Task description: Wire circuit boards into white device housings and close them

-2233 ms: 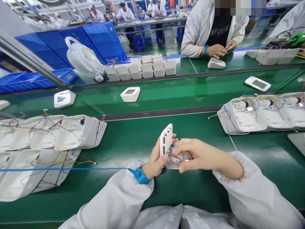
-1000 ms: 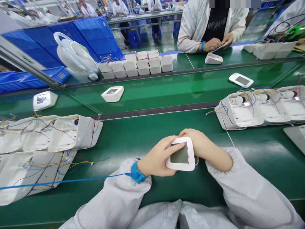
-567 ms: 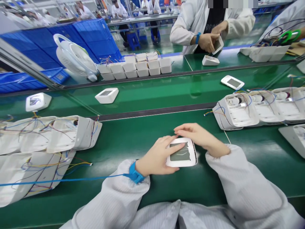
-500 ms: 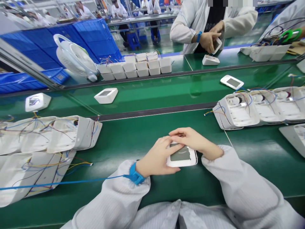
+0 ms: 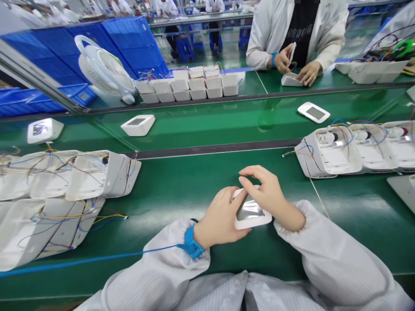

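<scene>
My left hand (image 5: 221, 217) grips a white display unit (image 5: 253, 222) by its left side, with the thumb along the top face and a finger at the near edge. The unit's screen is grey and reflects light; its far part is hidden behind my hands. My right hand (image 5: 265, 190) is over the far right corner of the unit, thumb and fingers curved and apart, with nothing seen between them. Whether its palm edge touches the unit I cannot tell. A blue wrist strap (image 5: 192, 242) with a blue cord is on my left wrist.
White wired housings stand in rows at left (image 5: 87, 177) and right (image 5: 337, 151). On the green belt beyond lie white screen units (image 5: 139, 125) and a flat screen cover (image 5: 314, 112). A fan (image 5: 103, 65) stands behind. Across the belt, a co-worker's hands (image 5: 308, 73) work on a white housing.
My right hand has drawn back a little and its thumb and fingers have parted. The unit has tilted, so its screen now catches the light. The co-worker's hands have lowered to a housing.
</scene>
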`<state>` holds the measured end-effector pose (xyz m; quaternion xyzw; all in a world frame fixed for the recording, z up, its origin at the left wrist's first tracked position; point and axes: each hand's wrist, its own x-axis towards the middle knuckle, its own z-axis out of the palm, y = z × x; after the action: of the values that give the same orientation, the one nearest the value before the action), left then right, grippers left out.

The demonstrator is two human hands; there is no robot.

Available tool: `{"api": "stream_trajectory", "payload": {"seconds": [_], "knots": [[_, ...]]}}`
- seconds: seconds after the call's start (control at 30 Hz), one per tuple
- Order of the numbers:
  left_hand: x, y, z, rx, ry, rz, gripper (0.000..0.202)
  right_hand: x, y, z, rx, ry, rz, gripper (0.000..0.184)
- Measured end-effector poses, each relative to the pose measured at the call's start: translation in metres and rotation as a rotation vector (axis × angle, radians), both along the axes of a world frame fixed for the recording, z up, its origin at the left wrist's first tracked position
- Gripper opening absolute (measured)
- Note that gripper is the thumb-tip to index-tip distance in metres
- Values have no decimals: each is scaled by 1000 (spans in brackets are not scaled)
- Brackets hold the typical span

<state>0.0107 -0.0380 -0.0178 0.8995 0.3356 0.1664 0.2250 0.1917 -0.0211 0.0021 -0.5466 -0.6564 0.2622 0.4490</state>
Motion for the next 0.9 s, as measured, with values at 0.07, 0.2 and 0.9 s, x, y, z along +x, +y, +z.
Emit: {"api": "stream_trajectory", "payload": {"seconds": [0.07,0.2,0.9], "knots": [[0,-1,-2,76,-38,52,96,-1,-2,0,-77,-93,-73,34],[-3,4,-5,256,-98,112,88,2,-1,2,-314,-147,-28,45],[-17,15,10,-40,-337,223,33,1,-6,1,49,-182,-31,31]]}}
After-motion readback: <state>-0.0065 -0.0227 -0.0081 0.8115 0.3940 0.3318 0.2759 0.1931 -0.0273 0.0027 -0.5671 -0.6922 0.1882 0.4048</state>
